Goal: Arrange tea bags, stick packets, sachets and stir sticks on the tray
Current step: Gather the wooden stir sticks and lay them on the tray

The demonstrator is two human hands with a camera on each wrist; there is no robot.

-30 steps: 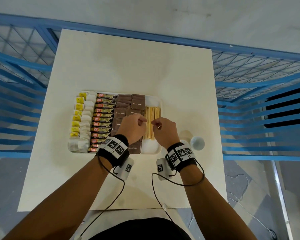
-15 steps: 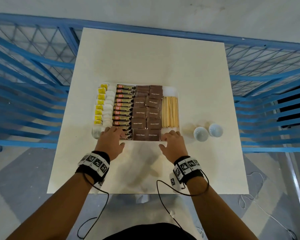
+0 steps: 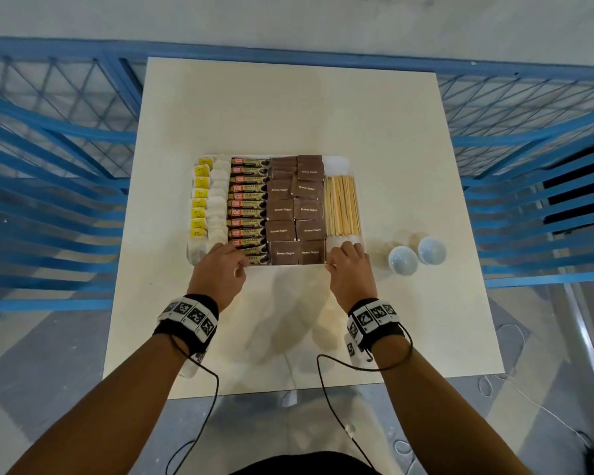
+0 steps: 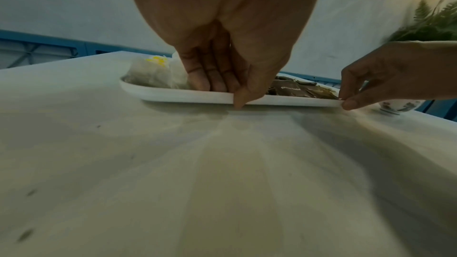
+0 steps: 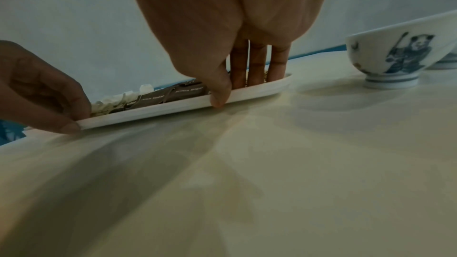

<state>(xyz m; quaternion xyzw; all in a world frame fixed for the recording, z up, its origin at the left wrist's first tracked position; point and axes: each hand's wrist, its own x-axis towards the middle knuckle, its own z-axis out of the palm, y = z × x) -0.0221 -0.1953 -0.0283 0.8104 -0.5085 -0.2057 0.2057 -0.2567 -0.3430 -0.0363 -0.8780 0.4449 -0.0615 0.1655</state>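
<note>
White tray [image 3: 340, 163] is being pinched by left hand [image 3: 220, 269] and right hand [image 3: 348, 269]; uneven lifting risks sliding stir sticks [image 3: 342, 205].

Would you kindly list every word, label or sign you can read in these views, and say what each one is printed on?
"Brown Sugar": on the brown sachets.
"GRANULES": on the stick packets; their red brand patch is too small to read.
Yellow tags on the tea bags: print unreadable.
Wrist bands: black-and-white coded squares, no words.
Bowl: blue figure drawing, no text.
</note>
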